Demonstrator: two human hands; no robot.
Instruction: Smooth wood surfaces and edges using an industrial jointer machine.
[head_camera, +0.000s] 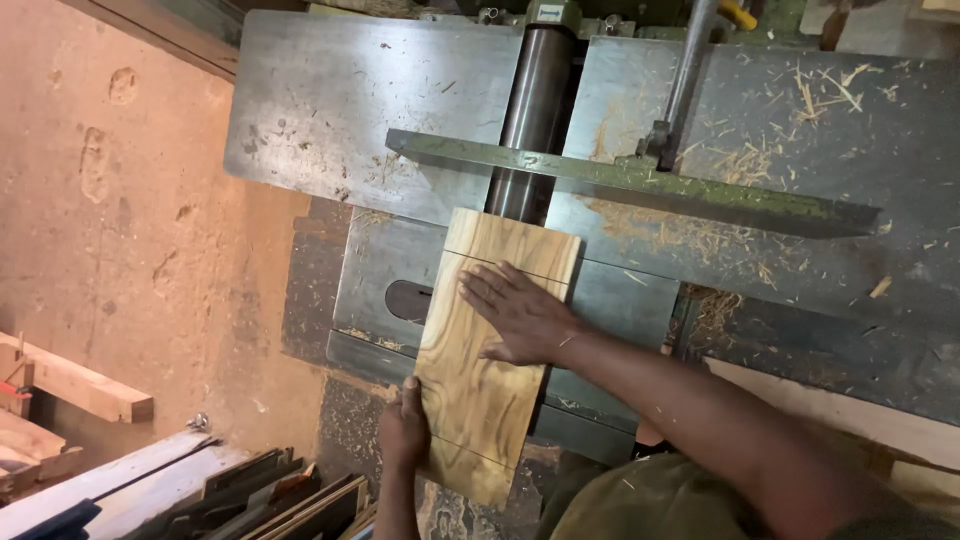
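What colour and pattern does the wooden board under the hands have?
The wooden board is golden yellow-brown with dark, swirling grain streaks, seen best in the head view.

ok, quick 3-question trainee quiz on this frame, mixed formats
1. True or false: the right hand lies flat on top of the wooden board.
2. Where does the left hand grip the board? A) the far end B) the near left edge C) underneath the middle
3. Fill in: the board's far end lies by the steel ____ between the two machine tables.

Key: 1 true; 2 B; 3 cylinder.
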